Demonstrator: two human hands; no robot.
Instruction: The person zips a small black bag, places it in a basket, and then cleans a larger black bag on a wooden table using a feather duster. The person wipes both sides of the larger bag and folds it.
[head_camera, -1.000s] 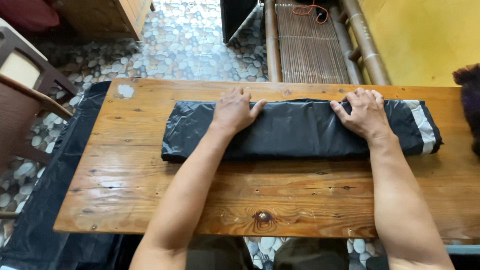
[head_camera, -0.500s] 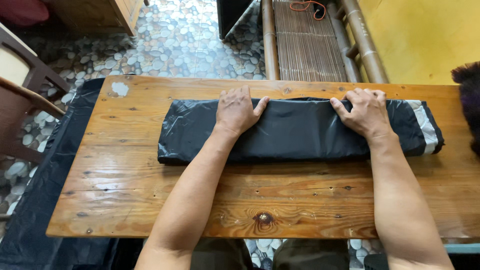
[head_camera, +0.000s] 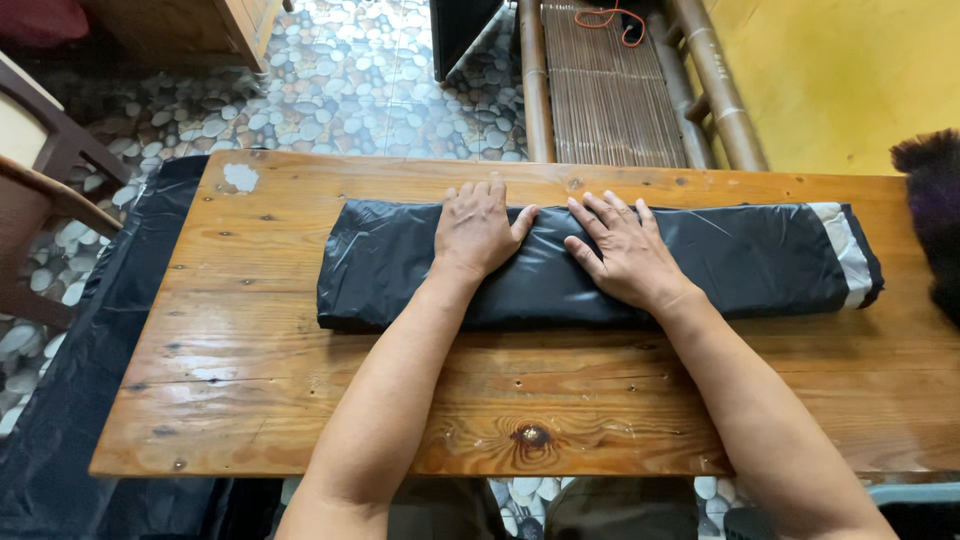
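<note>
Folded black bag (head_camera: 760, 265), lengthwise left-right

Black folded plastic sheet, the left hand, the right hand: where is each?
black folded plastic sheet (head_camera: 385, 265), head view, its left part.
left hand (head_camera: 478, 228), head view, its back.
right hand (head_camera: 625, 250), head view, its back.

We see the folded plastic sheet (head_camera: 720, 262) lying lengthwise across the wooden table (head_camera: 300, 400), toward its far edge. Our left hand (head_camera: 478, 228) rests flat on the sheet near its middle, and our right hand (head_camera: 622, 250) sits just beside it at three o'clock. At nine o'clock a chair (head_camera: 45, 200) stands off the table's end. At twelve o'clock, beyond the table, lies a slatted bench (head_camera: 610, 95). At three o'clock, past the sheet's end, sits what may be a furry thing (head_camera: 935, 215), cut off by the frame.
</note>
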